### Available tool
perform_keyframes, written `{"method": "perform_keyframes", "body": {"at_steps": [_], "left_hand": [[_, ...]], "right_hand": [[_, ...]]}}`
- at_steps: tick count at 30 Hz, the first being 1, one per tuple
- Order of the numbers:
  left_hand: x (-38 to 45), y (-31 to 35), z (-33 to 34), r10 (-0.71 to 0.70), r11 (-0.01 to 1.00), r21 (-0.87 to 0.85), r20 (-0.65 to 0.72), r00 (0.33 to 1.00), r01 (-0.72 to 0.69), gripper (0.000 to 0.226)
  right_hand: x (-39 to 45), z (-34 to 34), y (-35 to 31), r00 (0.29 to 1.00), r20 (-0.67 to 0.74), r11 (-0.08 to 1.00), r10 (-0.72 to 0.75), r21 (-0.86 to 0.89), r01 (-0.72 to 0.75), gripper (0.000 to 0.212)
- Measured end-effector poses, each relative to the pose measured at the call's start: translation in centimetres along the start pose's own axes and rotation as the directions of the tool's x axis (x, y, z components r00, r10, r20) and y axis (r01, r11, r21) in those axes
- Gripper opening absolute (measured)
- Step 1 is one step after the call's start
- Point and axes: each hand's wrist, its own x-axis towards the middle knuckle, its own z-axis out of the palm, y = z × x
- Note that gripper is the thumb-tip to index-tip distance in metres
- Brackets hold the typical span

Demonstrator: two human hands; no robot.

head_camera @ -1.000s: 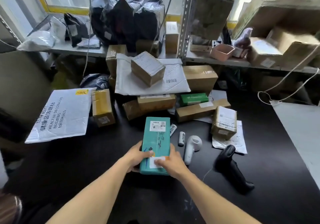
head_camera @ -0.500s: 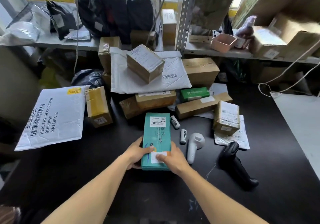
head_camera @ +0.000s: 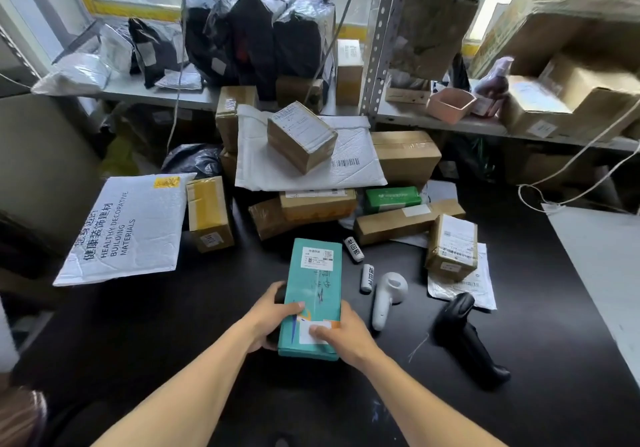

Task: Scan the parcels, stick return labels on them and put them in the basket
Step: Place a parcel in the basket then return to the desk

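A teal box parcel [head_camera: 313, 294] lies flat on the black table [head_camera: 173, 336] in front of me, a white shipping label at its far end. My left hand [head_camera: 268, 317] grips its left edge, thumb on top. My right hand [head_camera: 341, 334] presses a small white return label [head_camera: 306, 332] onto the near end with its fingers. Two rolls of return labels [head_camera: 358, 261] lie just right of the parcel. A white scanner [head_camera: 386, 297] and a black scanner [head_camera: 465, 337] lie further right. No basket is visible.
A heap of brown cartons [head_camera: 317, 204], a white mailer [head_camera: 308, 156], a green box [head_camera: 391, 199] and a small carton [head_camera: 452, 247] fills the table's far side. A large white bag [head_camera: 124, 230] lies at left. Shelves with bags and cartons stand behind.
The parcel and both hands stay in place. My right fingers have shifted slightly on the small white label. The camera view tilted a little.
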Motion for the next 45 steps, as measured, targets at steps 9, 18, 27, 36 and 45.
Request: {"method": "perform_keyframes", "body": {"at_steps": [9, 18, 27, 36, 45], "left_hand": [[1.0, 2.2, 2.5, 0.061, 0.974, -0.222, 0.120, 0.991, -0.034, 0.044], [3.1, 4.3, 6.7, 0.163, 0.963, -0.248, 0.212, 0.964, -0.108, 0.054], [3.1, 4.0, 7.4, 0.173, 0.955, -0.273, 0.199, 0.965, -0.115, 0.062], [2.4, 7.6, 7.1, 0.237, 0.917, -0.324, -0.030, 0.971, -0.234, 0.077], [2.2, 10.6, 7.0, 0.332, 0.884, -0.301, -0.134, 0.934, -0.358, 0.059]], "right_hand": [[-2.6, -4.0, -1.0, 0.994, 0.027, 0.992, -0.110, -0.066, 0.112, 0.042], [-5.0, -15.5, 7.1, 0.765, -0.641, 0.779, -0.057, -0.508, -0.368, 0.065], [-2.7, -19.1, 10.4, 0.874, -0.429, 0.780, 0.226, -0.458, -0.427, 0.051], [-5.6, -18.6, -3.9, 0.978, -0.197, 0.989, -0.062, 0.118, 0.086, 0.028], [-8.2, -16.4, -13.2, 0.995, -0.084, 0.887, -0.060, 0.454, 0.092, 0.016]]}}
